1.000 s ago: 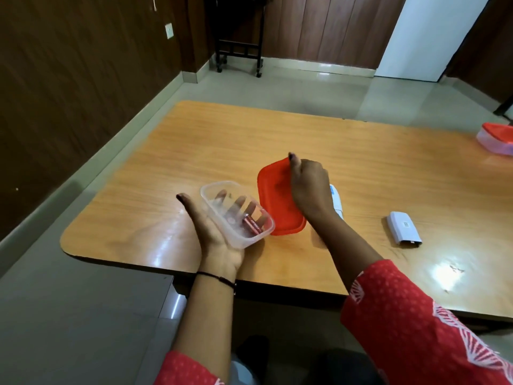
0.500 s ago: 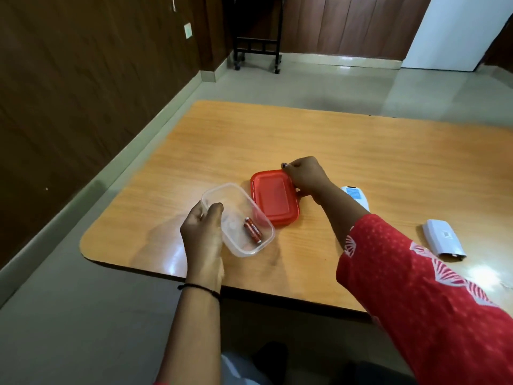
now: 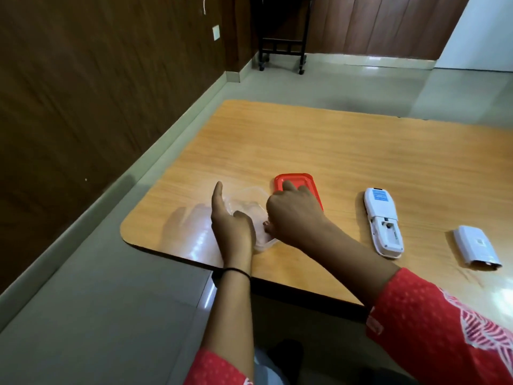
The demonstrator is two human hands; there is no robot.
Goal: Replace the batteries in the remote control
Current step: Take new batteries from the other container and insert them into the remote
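Observation:
A clear plastic container (image 3: 249,195) stands near the table's front left corner. My left hand (image 3: 232,227) grips its near left side, thumb pointing up. My right hand (image 3: 294,215) reaches down into the container with its fingers curled. A small reddish battery end (image 3: 265,223) shows at its fingertips; the grip itself is hidden. The red lid (image 3: 306,180) lies flat just behind my right hand. The white remote (image 3: 382,220) lies face down to the right, its battery compartment open. Its loose white cover (image 3: 475,247) lies further right.
The wooden table (image 3: 347,151) has a rounded front left corner close to my left hand. Left of it are a tiled floor and a dark wood-panelled wall. A black wheeled stand (image 3: 281,45) stands at the far wall.
My right hand has left the red lid and moved down into the clear container. My left hand has shifted its grip on the container, thumb now raised. The camera has turned left.

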